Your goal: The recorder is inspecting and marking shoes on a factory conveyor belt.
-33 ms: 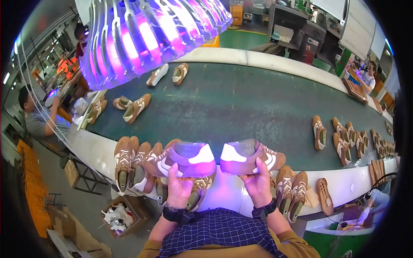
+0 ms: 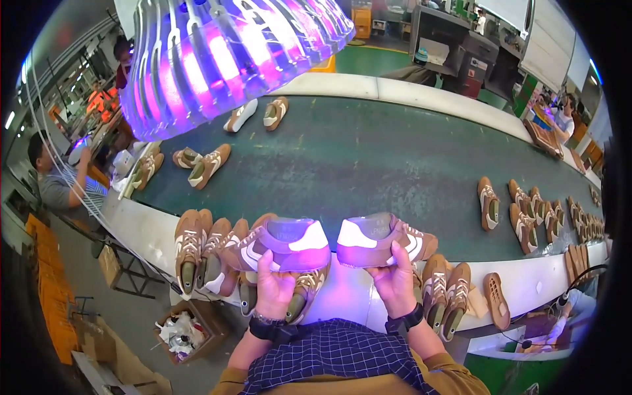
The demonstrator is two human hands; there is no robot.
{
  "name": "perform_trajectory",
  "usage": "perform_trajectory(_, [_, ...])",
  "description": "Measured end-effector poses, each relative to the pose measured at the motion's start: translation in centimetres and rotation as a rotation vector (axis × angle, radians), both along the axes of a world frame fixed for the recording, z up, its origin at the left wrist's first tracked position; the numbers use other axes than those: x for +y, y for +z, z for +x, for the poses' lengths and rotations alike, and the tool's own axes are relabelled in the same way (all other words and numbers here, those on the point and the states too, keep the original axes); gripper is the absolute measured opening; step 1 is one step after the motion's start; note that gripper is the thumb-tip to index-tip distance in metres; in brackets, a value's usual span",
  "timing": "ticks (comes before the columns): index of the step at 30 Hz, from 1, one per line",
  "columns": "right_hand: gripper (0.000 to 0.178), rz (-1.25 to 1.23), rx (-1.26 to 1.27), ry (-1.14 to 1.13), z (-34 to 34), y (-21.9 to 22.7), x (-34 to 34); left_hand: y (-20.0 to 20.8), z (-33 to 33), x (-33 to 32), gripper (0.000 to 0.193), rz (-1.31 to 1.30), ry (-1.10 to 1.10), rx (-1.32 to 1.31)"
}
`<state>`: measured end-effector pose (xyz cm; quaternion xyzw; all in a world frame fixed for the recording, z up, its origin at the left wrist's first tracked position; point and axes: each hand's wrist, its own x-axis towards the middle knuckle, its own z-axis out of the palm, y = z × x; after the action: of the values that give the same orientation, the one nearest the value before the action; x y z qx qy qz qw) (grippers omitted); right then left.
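a: head view, hands first. at the left hand (image 2: 275, 293), holds what?
b: holds the left shoe (image 2: 282, 253), brown with white trim, from beneath; sets thumb upright against the near side. points toe left, white heel patch right.
a: and at the right hand (image 2: 395, 289)?
b: holds the right shoe (image 2: 384, 251), same colours, also from beneath with thumb upright. points toe right, white heel patch left.
a: as to the place of both?
b: face heel to heel, narrow gap between, above the white ledge (image 2: 345, 293) beside the green belt (image 2: 368, 151). show a purple tint.
a: upper left?
b: includes one ribbed lamp (image 2: 230, 59), glowing violet and pink.
a: along the ledge?
b: lists a row of laced brown shoes (image 2: 189, 247) at left, running partly behind the left shoe; two more laced shoes (image 2: 457, 289) near the right hand; farther right, one shoe-shaped brown piece (image 2: 495, 299).
a: on the belt?
b: counts a few brown-and-white shoes (image 2: 212, 164) at far left, grouped brown shoes (image 2: 522, 227) at right.
a: lower left, and beyond?
b: adds one open cardboard box (image 2: 214, 327) with crumpled white material (image 2: 183, 336); higher up, a co-worker (image 2: 56, 189) with forearm lifted.
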<state>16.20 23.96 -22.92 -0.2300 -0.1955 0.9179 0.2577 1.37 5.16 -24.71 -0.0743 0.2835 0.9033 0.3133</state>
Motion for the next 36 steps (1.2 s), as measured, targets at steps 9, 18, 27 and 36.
perform_trajectory(9, [0.047, 0.061, -0.026, -0.031, -0.5, -0.1, 0.2, 0.2, -0.3, 1.1, 0.045, 0.016, -0.051, 0.010])
perform_trajectory(18, [0.047, 0.052, -0.035, -0.079, -0.8, 0.7, -0.1, 0.1, -0.4, 1.7, 0.044, -0.019, -0.063, 0.000])
perform_trajectory(27, [0.048, 0.059, -0.024, -0.051, -0.2, -0.8, 0.3, 0.6, -0.2, 2.0, 0.046, -0.020, -0.069, 0.015])
perform_trajectory(36, [0.047, 0.044, -0.048, -0.077, -0.6, 0.0, -0.1, 1.0, 0.0, 1.8, 0.048, -0.009, -0.086, 0.022])
